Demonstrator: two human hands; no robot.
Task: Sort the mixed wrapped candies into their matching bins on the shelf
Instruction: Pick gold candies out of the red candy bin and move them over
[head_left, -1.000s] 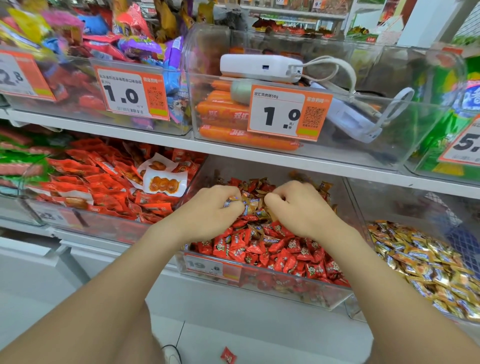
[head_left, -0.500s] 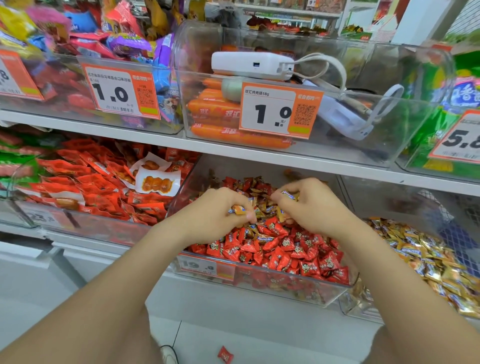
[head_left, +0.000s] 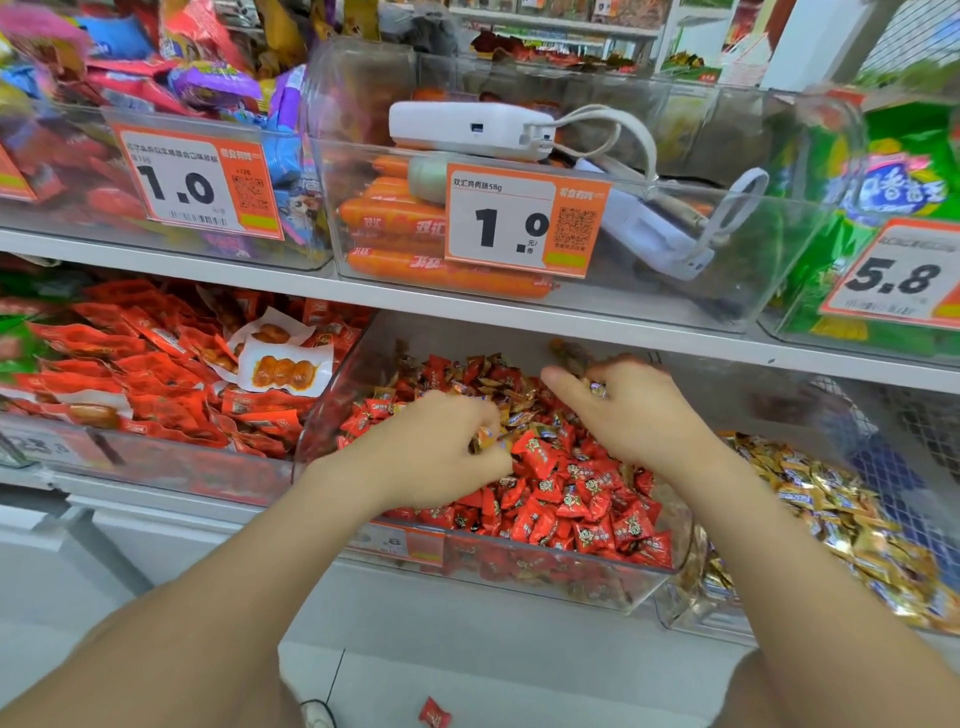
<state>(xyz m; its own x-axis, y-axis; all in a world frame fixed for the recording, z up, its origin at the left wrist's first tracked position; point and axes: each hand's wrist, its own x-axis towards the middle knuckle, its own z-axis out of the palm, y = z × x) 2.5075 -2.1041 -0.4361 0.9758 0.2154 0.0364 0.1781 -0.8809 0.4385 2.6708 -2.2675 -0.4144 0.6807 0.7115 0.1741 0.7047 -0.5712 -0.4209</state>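
Item: mixed wrapped candies, middle bin (head_left: 545, 577) of the lower shelf row, clear plastic, under the white shelf board (head_left: 467, 306). Contents: red candies (head_left: 571, 499) heaped toward the bin's front wall, gold-and-brown strays scattered over the rear half. Change noted: a second ago both hands worked knuckle to knuckle over the middle of the heap; they have since drawn apart, and each has come up with a stray. Left hand (head_left: 441, 457): above the heap's left-centre, thumb and forefinger pinched on a gold candy (head_left: 484, 435) held just clear of the red ones. Right hand (head_left: 639, 415): shifted toward the bin's back right corner, fingers curled round a second gold candy (head_left: 597, 388), forefinger stretched out to the left. Reading: the picking step looks done for this pair, and the carry to the right bin (head_left: 691, 613), where the matching gold candies (head_left: 831, 519) lie, has not yet been made; many strays remain, so the sort is judged far from finished. Orientation: the left hand's piece is blurred, its long axis seeming to run from the pinch up toward the bin's back wall, twisted ends not readable; of the right hand's piece only a sliver shows between the fingers, axis not determinable. Also listed: one red candy (head_left: 434, 713) on the floor below the bins
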